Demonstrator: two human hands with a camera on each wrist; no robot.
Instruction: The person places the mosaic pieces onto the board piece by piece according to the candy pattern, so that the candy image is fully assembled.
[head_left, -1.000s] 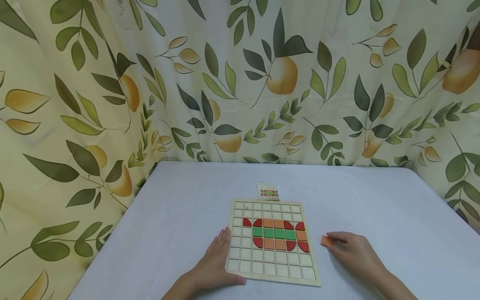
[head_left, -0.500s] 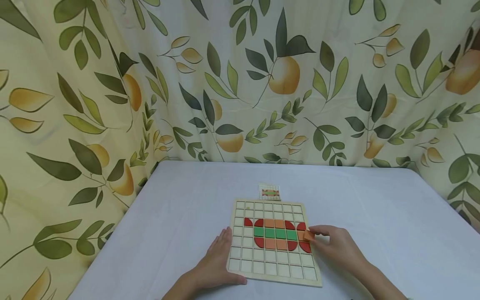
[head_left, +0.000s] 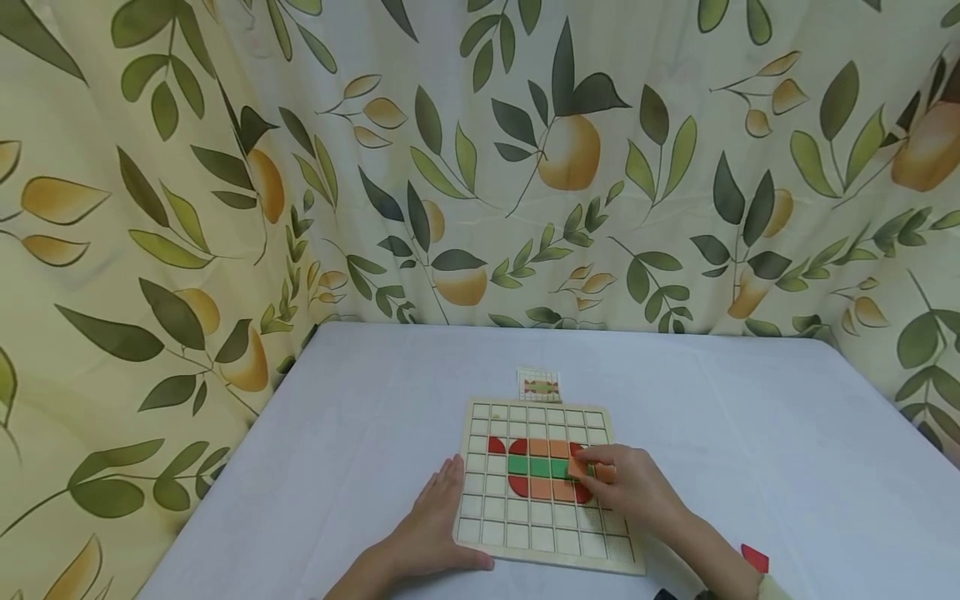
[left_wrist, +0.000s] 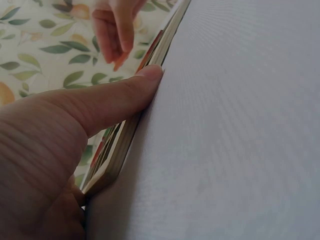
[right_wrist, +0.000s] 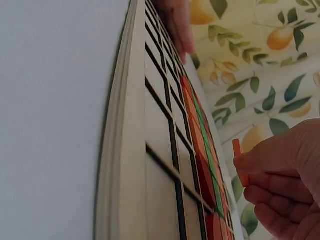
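Note:
A pale wooden grid board lies on the white table, holding red rounded, orange and green tiles in its middle rows. My left hand rests at its near left corner, fingers straight along the left side; in the left wrist view the thumb lies against the board's edge. My right hand pinches a small orange tile between thumb and fingers, above the right part of the pattern. It hides some of the red and orange tiles there. The right wrist view shows the tile raised off the board.
A small pattern card with a similar coloured design lies just beyond the board's far edge. A red piece sits on the table by the right forearm. Behind the table hangs a leaf-and-fruit print curtain.
My right hand has carried the orange tile from the table right of the board, leftward over the board's right edge, to above the pattern. The left hand has stayed at its corner.

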